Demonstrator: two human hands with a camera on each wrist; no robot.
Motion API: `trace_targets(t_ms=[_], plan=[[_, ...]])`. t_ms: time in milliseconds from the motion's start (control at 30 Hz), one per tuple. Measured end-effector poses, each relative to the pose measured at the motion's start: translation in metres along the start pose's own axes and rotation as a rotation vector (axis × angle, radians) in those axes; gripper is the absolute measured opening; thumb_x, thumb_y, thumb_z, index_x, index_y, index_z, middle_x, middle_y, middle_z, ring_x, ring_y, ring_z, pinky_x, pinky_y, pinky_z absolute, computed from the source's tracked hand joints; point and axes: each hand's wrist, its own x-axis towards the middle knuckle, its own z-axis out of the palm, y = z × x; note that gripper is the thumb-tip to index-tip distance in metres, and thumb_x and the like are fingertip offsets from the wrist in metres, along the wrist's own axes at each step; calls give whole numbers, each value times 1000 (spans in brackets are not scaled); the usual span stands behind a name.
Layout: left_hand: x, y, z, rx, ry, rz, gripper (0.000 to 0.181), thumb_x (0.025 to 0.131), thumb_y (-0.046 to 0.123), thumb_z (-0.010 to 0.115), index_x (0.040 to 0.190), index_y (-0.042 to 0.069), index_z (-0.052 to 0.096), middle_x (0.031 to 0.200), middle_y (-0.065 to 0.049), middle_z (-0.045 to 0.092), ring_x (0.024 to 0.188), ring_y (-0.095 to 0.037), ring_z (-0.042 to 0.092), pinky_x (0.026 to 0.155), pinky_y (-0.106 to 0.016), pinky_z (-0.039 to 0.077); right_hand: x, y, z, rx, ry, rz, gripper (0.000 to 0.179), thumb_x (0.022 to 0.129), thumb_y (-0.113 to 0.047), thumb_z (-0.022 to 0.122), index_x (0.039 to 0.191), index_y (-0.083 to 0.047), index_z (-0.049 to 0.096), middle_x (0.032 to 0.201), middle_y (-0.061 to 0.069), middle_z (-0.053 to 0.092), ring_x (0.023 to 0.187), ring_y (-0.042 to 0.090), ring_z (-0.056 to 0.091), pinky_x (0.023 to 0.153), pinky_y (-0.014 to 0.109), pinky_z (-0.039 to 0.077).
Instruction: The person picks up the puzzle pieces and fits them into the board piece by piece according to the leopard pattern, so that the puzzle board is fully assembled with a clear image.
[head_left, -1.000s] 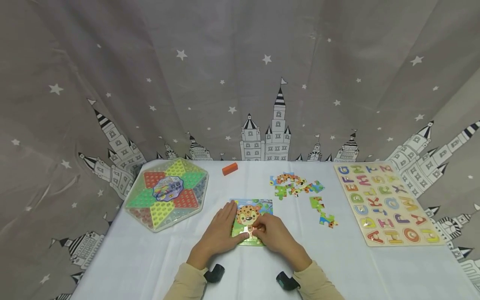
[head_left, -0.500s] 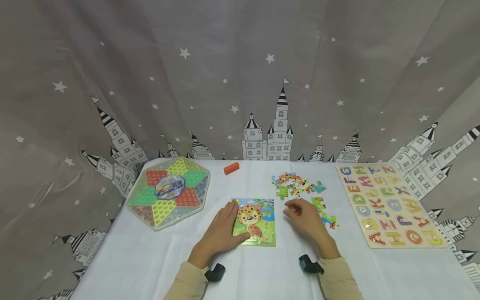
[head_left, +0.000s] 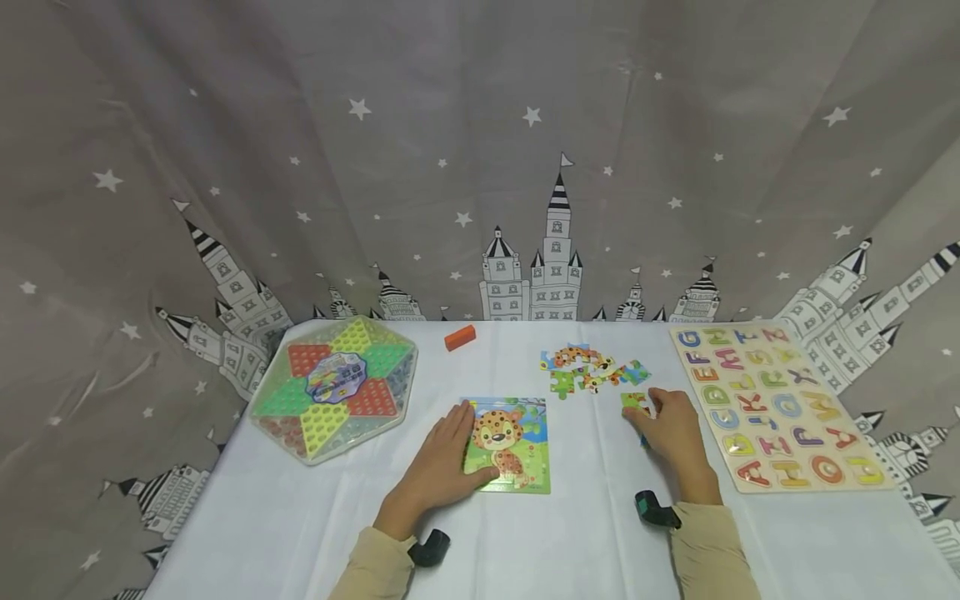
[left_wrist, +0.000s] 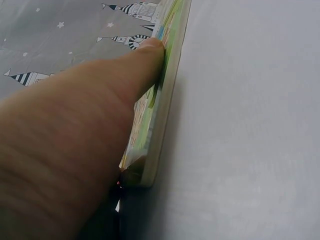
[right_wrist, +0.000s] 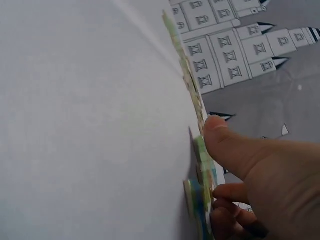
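Observation:
My left hand (head_left: 437, 462) lies flat with its fingers along the left side of a square jigsaw puzzle (head_left: 534, 462) that shows a spotted cartoon leopard cub. In the left wrist view the thumb rests over the edge of the puzzle (left_wrist: 172, 65). Off to the right, my right hand (head_left: 678, 429) is over a pair of loose jigsaw pieces (head_left: 633, 400), partly covering them. The right wrist view shows its thumb and bent fingers spread apart beside the loose pieces (right_wrist: 192, 195), with a gap between thumb and forefinger.
More loose jigsaw pieces (head_left: 592, 383) lie in a cluster behind the puzzle. A hexagonal Chinese checkers set (head_left: 326, 421) sits at the left, a wooden alphabet board (head_left: 810, 454) at the right. An orange block (head_left: 460, 337) is near the back edge of the white-covered table (head_left: 525, 550).
My right hand has left the puzzle and moved right to the two loose pieces. The leopard's body, partly covered before, now shows. My left hand has stayed in place.

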Motion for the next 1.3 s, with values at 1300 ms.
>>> trace_targets(t_ms=[1300], plan=[[0,-1,1,-9,9,1,109,88,67,65,164,8,15,173,-9,14,160,-28,14,131,-48,16,-5,-38,21,-41,-11,42,73,89,-33,78,139,14,52,138,37,46,128,51,50,110,60,45]])
